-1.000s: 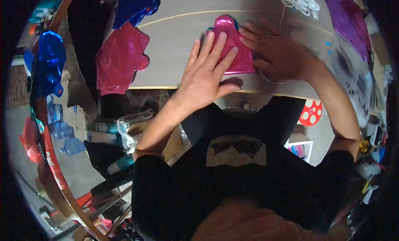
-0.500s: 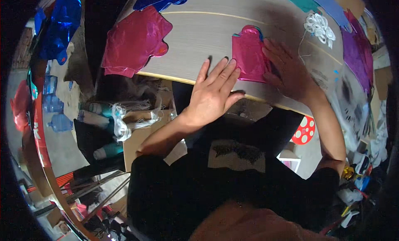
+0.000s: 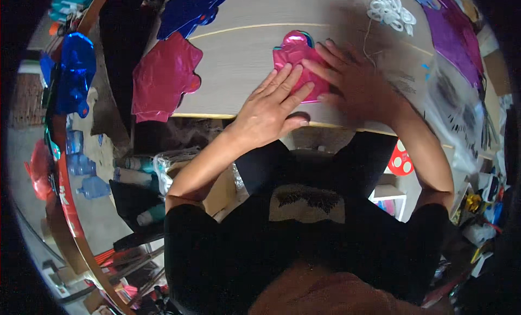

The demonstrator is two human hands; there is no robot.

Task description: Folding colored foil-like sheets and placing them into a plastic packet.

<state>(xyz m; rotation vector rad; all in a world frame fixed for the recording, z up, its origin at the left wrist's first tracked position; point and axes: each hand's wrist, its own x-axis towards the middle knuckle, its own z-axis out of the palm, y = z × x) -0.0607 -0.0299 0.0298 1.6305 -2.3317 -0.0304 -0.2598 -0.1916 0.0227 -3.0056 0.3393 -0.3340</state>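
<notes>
A folded pink foil balloon (image 3: 293, 53) lies flat on the light wood-grain table (image 3: 233, 57) in front of me, with a bit of teal showing at its rounded top. My left hand (image 3: 267, 110) lies across its lower left part, palm down and fingers stretched out. Over its right side is my right hand (image 3: 355, 84), in shadow, with the fingers spread. Both hands cover much of the balloon, and neither grips it.
Flat pink foil balloons (image 3: 163, 76) and dark blue ones (image 3: 190, 14) lie at the table's left. White ribbon loops (image 3: 392, 14) sit at the far right, beside purple foil (image 3: 448, 41). Blue water jugs (image 3: 92, 187) stand on the floor to the left.
My left hand has moved from beside the pink balloon's edge onto its surface. My right hand now reaches further over it from the right. The whole view has shifted slightly.
</notes>
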